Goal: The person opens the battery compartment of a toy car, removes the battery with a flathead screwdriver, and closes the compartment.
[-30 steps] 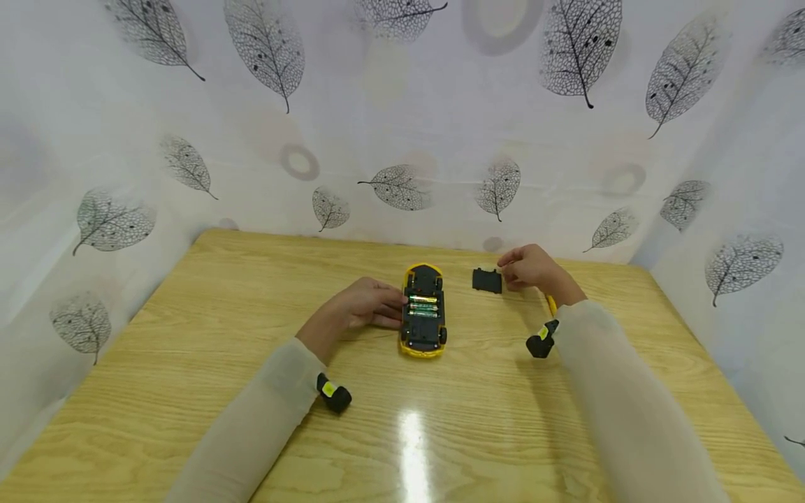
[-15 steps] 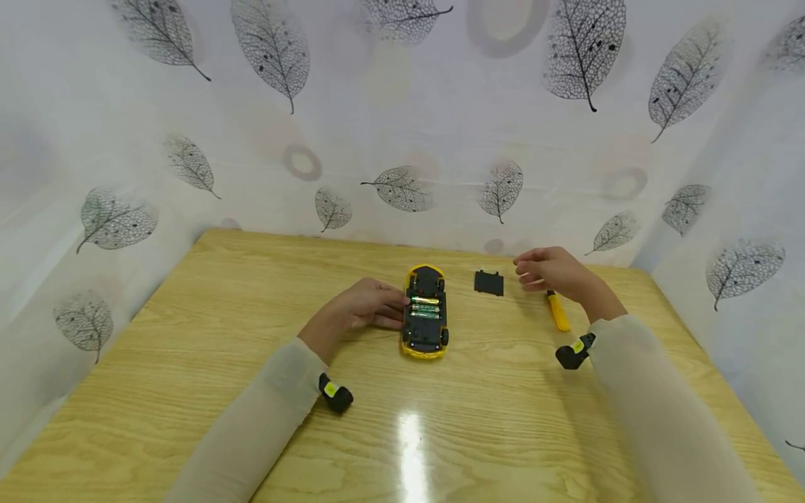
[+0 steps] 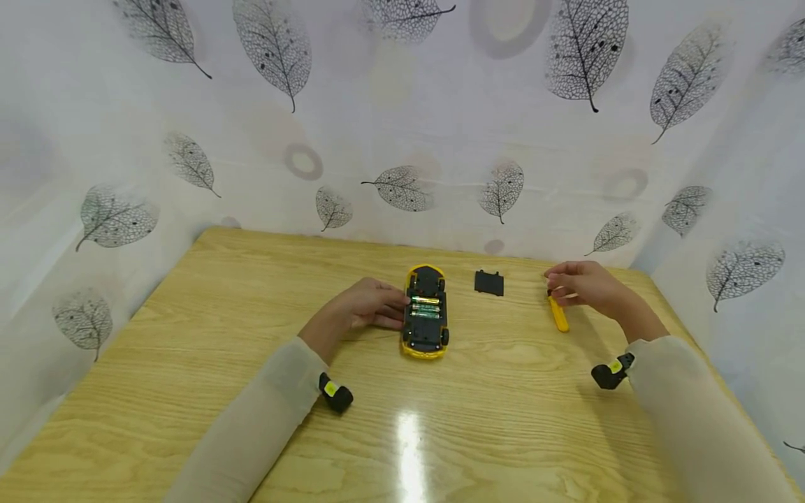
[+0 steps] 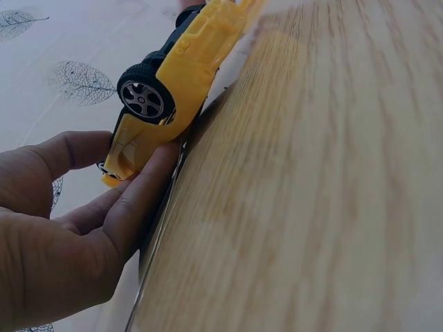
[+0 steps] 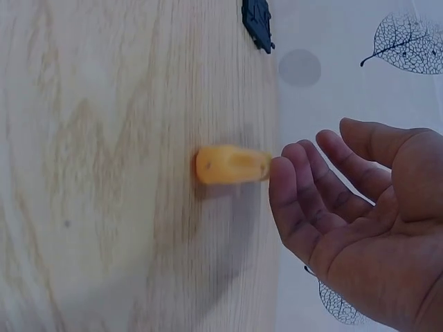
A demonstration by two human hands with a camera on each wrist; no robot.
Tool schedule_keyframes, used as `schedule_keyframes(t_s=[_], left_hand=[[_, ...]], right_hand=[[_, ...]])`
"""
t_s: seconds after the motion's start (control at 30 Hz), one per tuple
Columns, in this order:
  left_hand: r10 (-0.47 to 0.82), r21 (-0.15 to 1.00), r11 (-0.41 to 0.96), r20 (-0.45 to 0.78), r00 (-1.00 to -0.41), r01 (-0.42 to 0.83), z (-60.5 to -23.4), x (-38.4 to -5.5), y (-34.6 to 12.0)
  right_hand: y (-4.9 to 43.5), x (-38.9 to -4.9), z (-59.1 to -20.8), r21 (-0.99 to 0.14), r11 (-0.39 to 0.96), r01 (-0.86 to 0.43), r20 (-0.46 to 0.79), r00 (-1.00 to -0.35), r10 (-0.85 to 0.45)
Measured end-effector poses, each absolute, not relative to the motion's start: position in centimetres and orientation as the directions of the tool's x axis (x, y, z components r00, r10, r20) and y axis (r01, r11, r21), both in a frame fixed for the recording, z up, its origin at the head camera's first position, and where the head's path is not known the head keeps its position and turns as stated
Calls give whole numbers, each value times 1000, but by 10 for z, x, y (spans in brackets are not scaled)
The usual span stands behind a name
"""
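A yellow toy car (image 3: pixel 424 337) lies upside down on the table, its black underside up. Several batteries (image 3: pixel 425 307) sit side by side in its uncovered compartment. My left hand (image 3: pixel 371 305) grips the car's left side; in the left wrist view, thumb and fingers pinch the yellow body (image 4: pixel 190 76) near a wheel. My right hand (image 3: pixel 588 288) hovers with loosely bent fingers over the top end of a yellow-handled screwdriver (image 3: pixel 559 316), whose tip is hidden. In the right wrist view, fingertips come close to the handle (image 5: pixel 232 164); I cannot tell whether they touch.
A black battery cover (image 3: pixel 489 283) lies flat between the car and the screwdriver. The wooden table (image 3: pixel 490 419) meets a leaf-patterned cloth (image 3: pixel 415 98) at its back and sides. Light glares off the table's front part.
My right hand has moved right, away from the battery cover and to the screwdriver, whose handle now shows more fully. My left hand and the toy car have stayed put.
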State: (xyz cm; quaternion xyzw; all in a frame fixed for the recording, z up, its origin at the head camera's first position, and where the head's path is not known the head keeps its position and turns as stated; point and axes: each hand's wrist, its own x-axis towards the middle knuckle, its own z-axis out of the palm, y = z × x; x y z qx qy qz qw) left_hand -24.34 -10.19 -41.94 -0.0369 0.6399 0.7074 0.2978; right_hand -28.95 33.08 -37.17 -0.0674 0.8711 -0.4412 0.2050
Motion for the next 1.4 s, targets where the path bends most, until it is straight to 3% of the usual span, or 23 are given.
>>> schedule_keyframes(t_s=[0.4,0.9,1.4], left_hand=[[370,883,-6,-434,-822,-469,-420,-244,-102],[375,886,-6,-427,-823,-463,-422,-245,-102],[375,885,-4,-430,-821,-465,-420,-244,-103]], right_hand=[[348,-284,-378,-788,611,77,-313,-904,-290],[336,-280,-387,-672,720,173,-421,-889,-179],[323,-279,-388,-628,768,126,-405,-896,-183]])
